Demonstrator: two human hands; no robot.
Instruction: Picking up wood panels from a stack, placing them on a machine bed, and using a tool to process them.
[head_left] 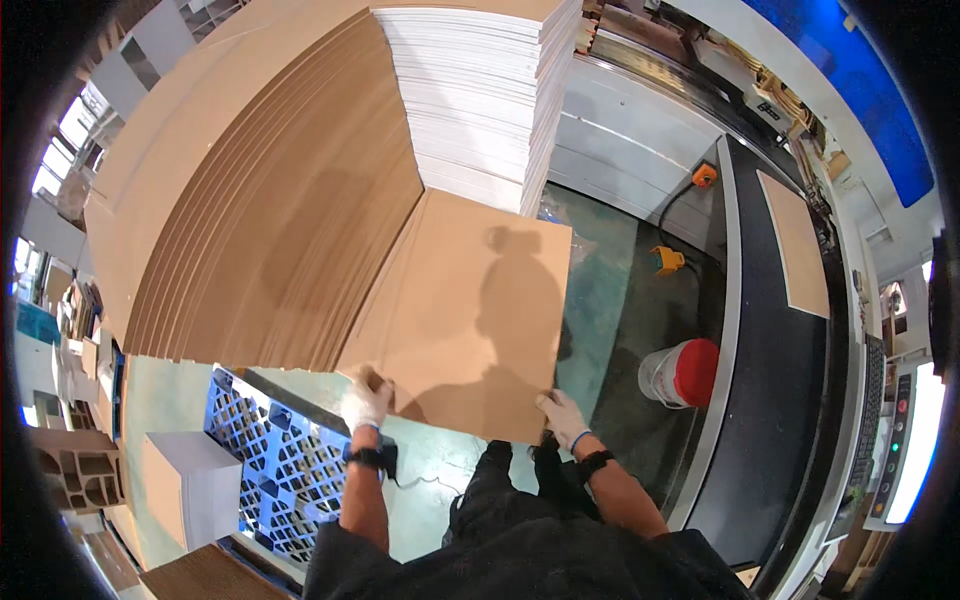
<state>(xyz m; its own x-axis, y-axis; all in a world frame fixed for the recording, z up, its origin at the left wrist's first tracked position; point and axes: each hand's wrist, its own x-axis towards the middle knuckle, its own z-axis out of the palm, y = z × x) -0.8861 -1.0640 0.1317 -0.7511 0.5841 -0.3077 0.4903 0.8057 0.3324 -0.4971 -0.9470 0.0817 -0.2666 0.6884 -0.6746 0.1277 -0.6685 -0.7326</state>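
A large flat brown cardboard sheet (465, 310) lies in front of me, with my shadow across it. My left hand (368, 400), in a whitish glove, is closed on its near left corner. The near right corner is gripped by my right hand (563, 416), gloved the same way. To the left of the sheet rises a tall stack of brown cardboard (270, 210), its layers showing as long curved edges. Behind the sheet stands a high pile of white-edged sheets (465, 90). The fingertips under the sheet are hidden.
A black-topped conveyor bed (755, 400) runs along my right, with a single brown sheet (795, 245) on it. Before it stand a white bucket with a red lid (690, 373) and a yellow foot pedal (667, 261). A blue plastic pallet (275, 450) lies at lower left beside a white box (205, 480).
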